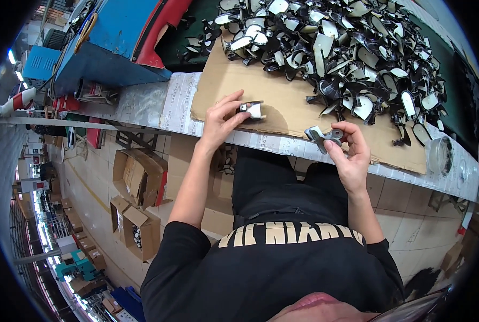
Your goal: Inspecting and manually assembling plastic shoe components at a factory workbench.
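My left hand (219,121) is over the near left part of a cardboard sheet (282,99). Between its thumb and fingers it pinches a small black-and-white piece (255,110), which looks like a shoe heel with its pale face showing. To the right, above the sheet's near edge, my right hand (352,156) grips a small grey tool (321,140) with a round hole at one end. Its exact kind cannot be made out. The two hands are apart. Beyond them lies a large heap of glossy black shoe heels (325,48) with white and cream faces.
A clear tape roll (441,155) lies at the table's right end. A blue machine (108,45) with a red cover (156,32) stands at the far left. Open cardboard boxes (137,177) sit on the tiled floor at left. The table's wrapped edge (250,138) runs before my lap.
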Available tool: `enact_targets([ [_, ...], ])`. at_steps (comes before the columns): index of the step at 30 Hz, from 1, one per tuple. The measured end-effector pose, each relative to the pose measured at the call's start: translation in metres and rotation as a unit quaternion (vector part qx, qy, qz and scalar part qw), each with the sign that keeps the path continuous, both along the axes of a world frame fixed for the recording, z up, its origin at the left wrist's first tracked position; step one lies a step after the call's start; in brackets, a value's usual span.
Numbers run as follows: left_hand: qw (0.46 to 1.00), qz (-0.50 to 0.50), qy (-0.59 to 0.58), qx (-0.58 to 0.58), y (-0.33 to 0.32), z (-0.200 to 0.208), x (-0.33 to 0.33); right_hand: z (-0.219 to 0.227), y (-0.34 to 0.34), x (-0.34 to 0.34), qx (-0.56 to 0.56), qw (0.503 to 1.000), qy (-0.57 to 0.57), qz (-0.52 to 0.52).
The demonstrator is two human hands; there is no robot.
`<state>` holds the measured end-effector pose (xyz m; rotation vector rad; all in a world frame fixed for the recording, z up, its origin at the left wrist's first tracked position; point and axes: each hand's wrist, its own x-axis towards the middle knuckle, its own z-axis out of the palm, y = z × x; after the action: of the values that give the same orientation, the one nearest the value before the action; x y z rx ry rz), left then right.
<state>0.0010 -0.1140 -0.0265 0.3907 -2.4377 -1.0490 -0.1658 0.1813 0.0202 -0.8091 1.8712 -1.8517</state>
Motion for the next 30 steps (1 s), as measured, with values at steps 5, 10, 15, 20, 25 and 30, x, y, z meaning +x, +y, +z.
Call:
enact_targets([
  [5, 0.952, 0.002, 0.121, 0.282, 0.075, 0.014, -0.001, 0.017, -0.011, 0.009, -0.05, 0.997, -0.049, 0.024],
  [10, 0.938, 0.029, 0.112, 0.327, 0.116, 0.032, -0.005, 0.025, -0.022, 0.013, -0.013, 0.978, 0.206, 0.038],
  [15, 0.968, 0.022, 0.074, 0.238, 0.117, 0.035, 0.001, 0.02, -0.029, 0.021, -0.036, 0.957, 0.286, 0.013],
  [20, 0.976, 0.033, 0.093, 0.193, 0.121, 0.039, 0.0, 0.015, -0.026, 0.025, -0.027, 0.959, 0.277, 0.043],
  [25, 0.976, 0.042, 0.082, 0.199, 0.116, 0.036, 0.001, 0.024, -0.012, 0.023, -0.046, 0.977, 0.182, 0.096],
  [30, 0.975, 0.016, 0.062, 0.211, 0.119, 0.039, 0.003, 0.021, -0.013, 0.018, -0.028, 0.976, 0.211, 0.053],
])
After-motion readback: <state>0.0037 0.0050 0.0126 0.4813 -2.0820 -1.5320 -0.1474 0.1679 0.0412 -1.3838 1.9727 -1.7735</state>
